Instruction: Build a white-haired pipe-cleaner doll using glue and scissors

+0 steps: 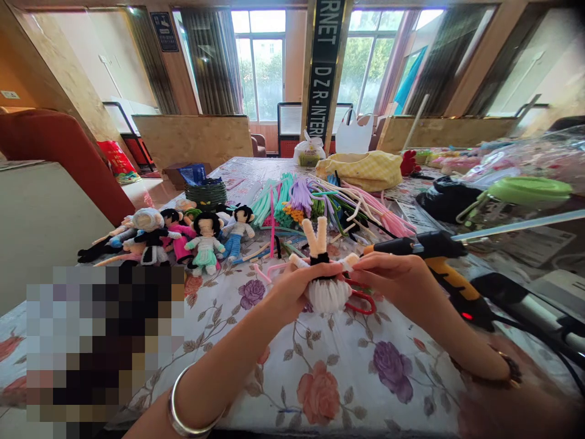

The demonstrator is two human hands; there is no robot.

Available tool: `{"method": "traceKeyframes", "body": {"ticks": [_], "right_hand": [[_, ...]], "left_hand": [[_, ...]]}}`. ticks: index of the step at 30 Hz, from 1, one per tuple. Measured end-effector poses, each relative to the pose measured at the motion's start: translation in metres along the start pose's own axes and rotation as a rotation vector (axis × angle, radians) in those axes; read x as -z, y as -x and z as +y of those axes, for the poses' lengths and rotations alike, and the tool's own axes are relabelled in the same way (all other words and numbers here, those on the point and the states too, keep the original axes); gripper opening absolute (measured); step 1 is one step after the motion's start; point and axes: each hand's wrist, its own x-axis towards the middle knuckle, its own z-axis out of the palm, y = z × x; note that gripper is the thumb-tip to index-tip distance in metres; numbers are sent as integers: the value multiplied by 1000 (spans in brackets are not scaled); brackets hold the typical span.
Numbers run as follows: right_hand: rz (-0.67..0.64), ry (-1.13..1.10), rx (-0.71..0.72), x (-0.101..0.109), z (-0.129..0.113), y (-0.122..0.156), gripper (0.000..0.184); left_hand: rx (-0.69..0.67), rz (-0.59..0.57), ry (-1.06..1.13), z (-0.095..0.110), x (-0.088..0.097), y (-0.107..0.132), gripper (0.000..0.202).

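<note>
My left hand (296, 285) is closed around a pipe-cleaner doll (329, 295), gripping its black middle. The doll is upside down, its two cream legs pointing up and its white fluffy head hanging low. My right hand (388, 272) pinches at the doll's small arm on the right side; whether it also holds a separate piece is too small to make out. Red handles, apparently of scissors (364, 303), show on the table just behind the doll. To the right of my right hand lies a black and yellow glue gun (450, 277) with a lit red light.
Finished dolls (208, 241) crowd the table's left side. Behind the hands lie bundles of coloured pipe cleaners (301, 195) and a yellow checked cloth bag (361, 169). A green-lidded jar (525, 195) stands at right. The flowered tablecloth (269, 396) spreads beneath; a blurred patch covers the lower left.
</note>
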Motion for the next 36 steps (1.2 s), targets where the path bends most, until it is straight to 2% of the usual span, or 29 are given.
{"method": "traceKeyframes", "body": {"ticks": [3, 5, 8, 12, 16, 21, 29, 36], "right_hand": [[134, 203, 147, 0, -2, 1, 16], [172, 341, 244, 0, -1, 2, 17], [133, 487, 385, 1, 4, 4, 22], [62, 564, 509, 5, 12, 6, 23], [39, 658, 642, 8, 12, 6, 18], [34, 720, 858, 11, 2, 3, 23], [62, 773, 1005, 9, -3, 2, 18], [77, 811, 979, 11, 2, 4, 22]], "left_hand": [[21, -58, -13, 2, 1, 1, 18], [51, -116, -29, 3, 0, 2, 16], [135, -170, -67, 6, 0, 3, 10], [200, -158, -110, 8, -1, 6, 8], [133, -135, -155, 7, -3, 6, 4], [61, -121, -191, 4, -3, 4, 7], [73, -95, -210, 1, -1, 0, 13], [-137, 7, -267, -5, 0, -2, 16]]}}
